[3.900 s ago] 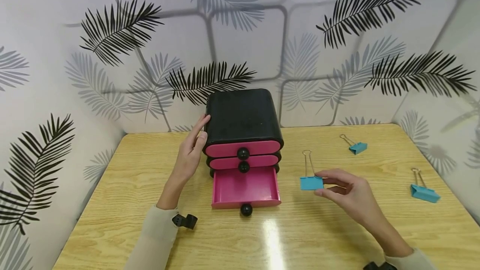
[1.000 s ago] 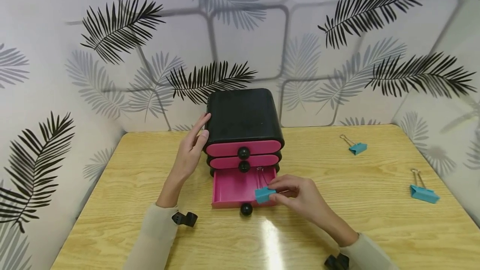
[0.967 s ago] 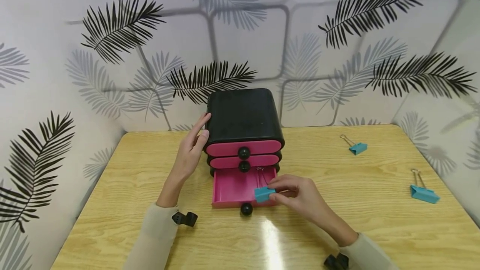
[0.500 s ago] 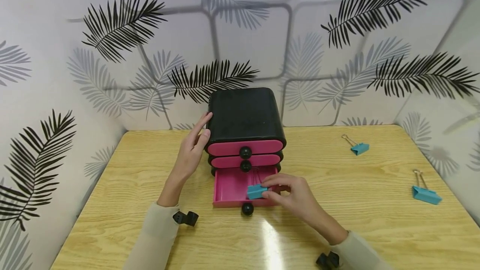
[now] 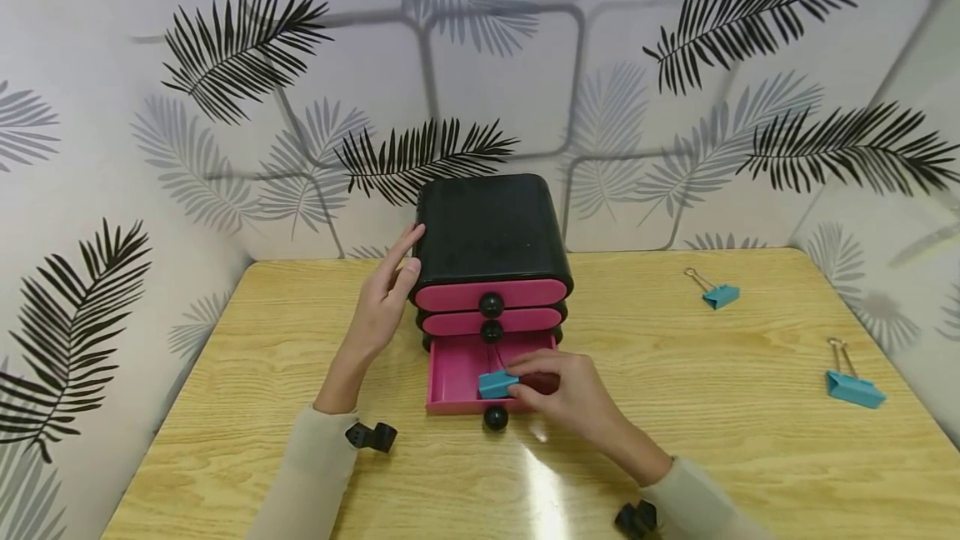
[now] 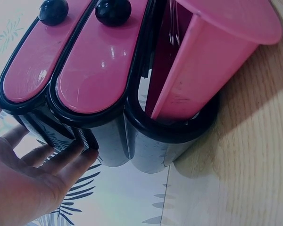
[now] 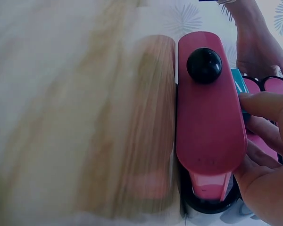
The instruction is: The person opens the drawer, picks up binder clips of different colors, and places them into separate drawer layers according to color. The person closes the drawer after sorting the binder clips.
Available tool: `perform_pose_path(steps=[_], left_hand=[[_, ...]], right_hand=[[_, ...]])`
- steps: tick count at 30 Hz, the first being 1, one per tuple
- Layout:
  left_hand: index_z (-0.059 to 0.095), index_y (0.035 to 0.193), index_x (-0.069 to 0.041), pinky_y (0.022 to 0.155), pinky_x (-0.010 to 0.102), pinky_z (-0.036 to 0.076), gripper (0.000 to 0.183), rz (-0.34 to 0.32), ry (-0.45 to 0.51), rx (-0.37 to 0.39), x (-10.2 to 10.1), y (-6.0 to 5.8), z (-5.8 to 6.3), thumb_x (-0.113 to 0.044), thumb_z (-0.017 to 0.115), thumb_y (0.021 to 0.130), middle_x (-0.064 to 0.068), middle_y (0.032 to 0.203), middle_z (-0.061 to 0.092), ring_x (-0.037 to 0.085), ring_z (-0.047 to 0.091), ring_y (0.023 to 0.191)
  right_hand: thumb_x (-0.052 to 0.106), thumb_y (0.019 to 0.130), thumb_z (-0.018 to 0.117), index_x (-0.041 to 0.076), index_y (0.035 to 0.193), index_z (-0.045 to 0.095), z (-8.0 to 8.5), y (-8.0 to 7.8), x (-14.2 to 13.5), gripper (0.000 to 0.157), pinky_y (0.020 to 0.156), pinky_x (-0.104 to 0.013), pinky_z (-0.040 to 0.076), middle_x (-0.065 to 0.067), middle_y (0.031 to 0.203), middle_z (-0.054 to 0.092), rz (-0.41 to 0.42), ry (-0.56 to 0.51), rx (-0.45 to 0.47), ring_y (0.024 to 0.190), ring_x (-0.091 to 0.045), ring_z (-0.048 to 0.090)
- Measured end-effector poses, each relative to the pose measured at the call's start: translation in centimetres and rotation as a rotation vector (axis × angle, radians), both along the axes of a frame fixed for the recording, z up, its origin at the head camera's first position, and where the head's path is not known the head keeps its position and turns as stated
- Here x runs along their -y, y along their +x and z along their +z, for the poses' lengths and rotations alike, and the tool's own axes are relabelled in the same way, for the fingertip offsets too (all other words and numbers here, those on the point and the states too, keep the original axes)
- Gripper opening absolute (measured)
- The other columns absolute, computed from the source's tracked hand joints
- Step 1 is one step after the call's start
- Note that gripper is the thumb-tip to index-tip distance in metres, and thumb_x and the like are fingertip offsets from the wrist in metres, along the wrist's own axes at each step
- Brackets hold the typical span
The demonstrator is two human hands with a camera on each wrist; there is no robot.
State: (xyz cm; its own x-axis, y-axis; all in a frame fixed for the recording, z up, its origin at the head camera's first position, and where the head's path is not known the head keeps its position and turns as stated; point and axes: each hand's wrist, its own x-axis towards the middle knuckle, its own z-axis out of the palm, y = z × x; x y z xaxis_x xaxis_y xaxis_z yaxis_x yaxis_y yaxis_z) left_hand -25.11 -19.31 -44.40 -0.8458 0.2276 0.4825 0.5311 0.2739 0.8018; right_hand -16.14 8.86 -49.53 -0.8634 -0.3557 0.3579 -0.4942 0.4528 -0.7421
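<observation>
A black cabinet (image 5: 491,227) with pink drawers stands at the back of the table, its bottom drawer (image 5: 452,373) pulled out. My right hand (image 5: 566,390) pinches a blue binder clip (image 5: 495,385) by one end, inside that drawer near its front wall. The clip's wire handles point toward the cabinet. In the right wrist view, the drawer front hides most of the clip. My left hand (image 5: 381,294) rests against the cabinet's left side, fingers extended; in the left wrist view the fingertips (image 6: 88,155) lie along the black casing.
Two more blue binder clips lie on the right of the wooden table (image 5: 675,457): one clip (image 5: 722,297) toward the back, another clip (image 5: 855,389) near the right edge. A leaf-patterned wall (image 5: 495,90) rises right behind the cabinet.
My right hand has carried the binder clip leftward from the table on the right into the open drawer, shifting it further left in the last second. My left hand stays at the cabinet's side.
</observation>
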Motion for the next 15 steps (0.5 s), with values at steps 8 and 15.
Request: perform_pose_path(steps=[8, 15], left_hand=[[0.039, 0.159, -0.006, 0.117, 0.051, 0.034, 0.05, -0.005, -0.003, 0.036, -0.5, 1.4, 2.0, -0.011, 0.042, 0.109, 0.01, 0.167, 0.027, 0.025, 0.028, 0.152], [0.039, 0.157, -0.001, 0.117, 0.053, 0.034, 0.05, -0.008, -0.006, 0.042, -0.8, 2.4, 3.3, -0.009, 0.043, 0.108, 0.013, 0.167, 0.028, 0.027, 0.028, 0.152]], right_hand=[[0.008, 0.085, 0.082, 0.011, 0.102, 0.083, 0.0, -0.1, 0.9, 0.017, 0.082, -0.036, 0.06, 0.003, 0.105, 0.077, 0.004, 0.006, 0.018, 0.099, -0.016, 0.071], [0.01, 0.086, 0.083, 0.01, 0.101, 0.083, -0.1, -0.3, 1.7, 0.014, 0.084, -0.03, 0.059, 0.003, 0.104, 0.077, 0.02, -0.026, 0.046, 0.1, -0.015, 0.072]])
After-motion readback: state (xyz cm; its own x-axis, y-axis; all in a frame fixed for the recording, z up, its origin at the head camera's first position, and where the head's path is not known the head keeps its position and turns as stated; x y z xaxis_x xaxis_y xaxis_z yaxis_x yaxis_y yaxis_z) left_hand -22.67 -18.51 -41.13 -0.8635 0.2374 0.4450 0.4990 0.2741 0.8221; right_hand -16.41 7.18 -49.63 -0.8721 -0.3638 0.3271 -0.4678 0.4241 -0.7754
